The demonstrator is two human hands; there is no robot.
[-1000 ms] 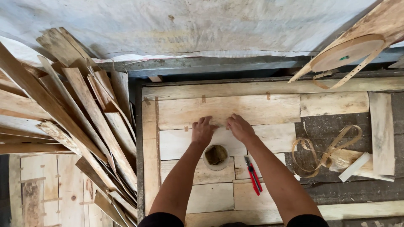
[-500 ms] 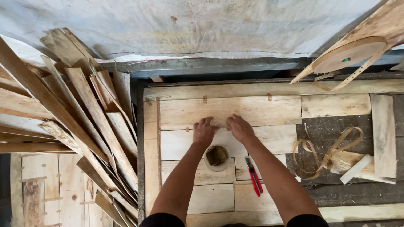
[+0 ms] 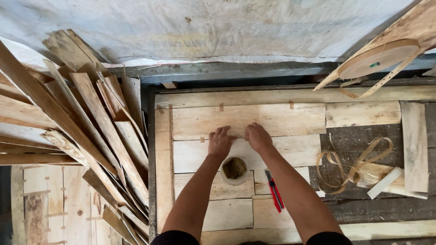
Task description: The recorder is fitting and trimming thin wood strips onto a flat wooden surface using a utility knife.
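— Pale wooden boards (image 3: 247, 119) at the frame's centre: both hands press flat on the seam, left hand (image 3: 220, 143) and right hand (image 3: 259, 137) side by side, fingers spread, holding nothing.

— Risks?

— I'd say a splinter from the rough grain, or a wrist knocking the small round pot (image 3: 235, 169) just below. The red utility knife (image 3: 274, 190) lies beside the right forearm; loose strapping (image 3: 352, 163) curls at right, stacked planks (image 3: 81, 131) lean at left.

Two hands (image 3: 240, 140); one cutter (image 3: 274, 190); one cup (image 3: 235, 169).
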